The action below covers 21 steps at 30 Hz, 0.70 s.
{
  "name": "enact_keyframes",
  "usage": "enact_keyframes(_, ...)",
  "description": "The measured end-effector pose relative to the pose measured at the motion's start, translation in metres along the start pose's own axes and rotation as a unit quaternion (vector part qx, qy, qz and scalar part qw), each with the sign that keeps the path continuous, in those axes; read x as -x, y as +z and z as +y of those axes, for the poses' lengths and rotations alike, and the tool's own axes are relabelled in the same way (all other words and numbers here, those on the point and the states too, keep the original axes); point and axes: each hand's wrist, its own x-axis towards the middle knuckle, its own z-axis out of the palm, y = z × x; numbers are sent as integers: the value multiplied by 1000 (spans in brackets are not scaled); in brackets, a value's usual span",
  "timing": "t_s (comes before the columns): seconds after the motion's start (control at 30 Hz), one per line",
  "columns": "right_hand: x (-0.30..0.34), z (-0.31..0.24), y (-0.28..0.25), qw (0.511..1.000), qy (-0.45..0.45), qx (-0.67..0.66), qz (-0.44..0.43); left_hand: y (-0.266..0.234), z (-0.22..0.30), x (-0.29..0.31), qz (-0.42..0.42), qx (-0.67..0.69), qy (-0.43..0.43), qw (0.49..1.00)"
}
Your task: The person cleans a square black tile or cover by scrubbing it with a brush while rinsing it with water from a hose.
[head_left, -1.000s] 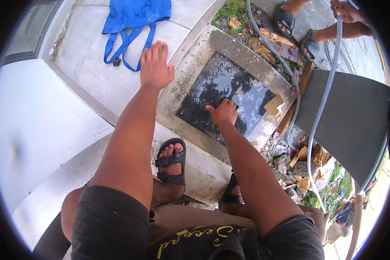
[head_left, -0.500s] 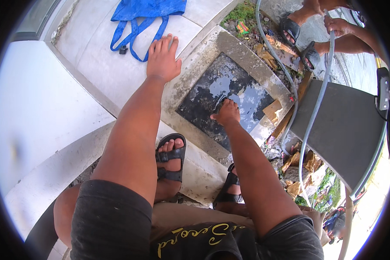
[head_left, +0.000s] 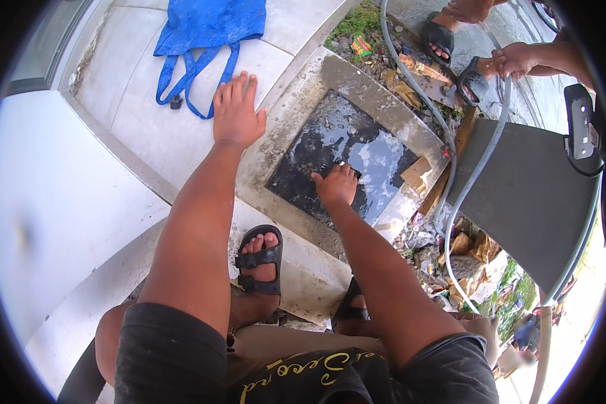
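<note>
My left hand (head_left: 239,111) rests on the pale stone edge with its fingers spread, close to the straps of a blue cloth bag (head_left: 212,30). A small black clip-like piece (head_left: 176,102) hangs by those straps. My right hand (head_left: 338,184) is down on a wet, dark square panel (head_left: 303,161), fingers bent together and thumb out to the side. A small dark edge shows beside its fingertips, but what the fingers hold, if anything, cannot be made out. Water on the panel (head_left: 380,165) reflects the light. A concrete frame (head_left: 269,151) surrounds it.
A grey hose (head_left: 481,165) loops down on the right, gripped by another person's hand (head_left: 516,60). A grey board (head_left: 518,188) stands near it. Litter and rubble (head_left: 464,252) lie beside the frame. A white curved surface (head_left: 60,202) is at left. My sandalled foot (head_left: 261,259) is below.
The view has shifted a little, so the scene sits further left. My right hand has slid slightly on the wet panel. My left hand stays near the bag. The other person's hand has moved on the hose.
</note>
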Motion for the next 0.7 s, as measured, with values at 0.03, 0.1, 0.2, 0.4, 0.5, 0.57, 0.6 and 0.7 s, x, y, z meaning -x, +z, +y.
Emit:
enact_keyframes(0.03, 2, -2, 3, 999, 19, -23, 28, 0, 1, -1, 1, -5, 1, 1000)
enact_keyframes(0.1, 3, 2, 8, 998, 22, -44, 39, 0, 3, -3, 0, -10, 9, 1000)
enact_keyframes(0.2, -1, 3, -1, 997, 28, -59, 38, 3, -2, 0, 4, -3, 2, 1000)
enact_keyframes(0.4, -4, 9, -9, 1000, 17, -22, 6, 2, 1, -1, -2, -10, 5, 1000)
enact_keyframes(0.5, -4, 12, -16, 1000, 3, 1, -14, 3, 0, -1, 4, -10, 12, 1000)
enact_keyframes(0.57, -4, 13, -19, 999, -8, 17, -30, 5, -2, 1, 16, -1, 16, 1000)
enact_keyframes(0.6, -5, 12, -20, 998, -20, 14, -58, 5, -5, 2, 22, 1, 17, 1000)
enact_keyframes(0.7, -14, 19, -19, 996, -39, 23, -80, 5, -5, 0, 27, -5, 22, 999)
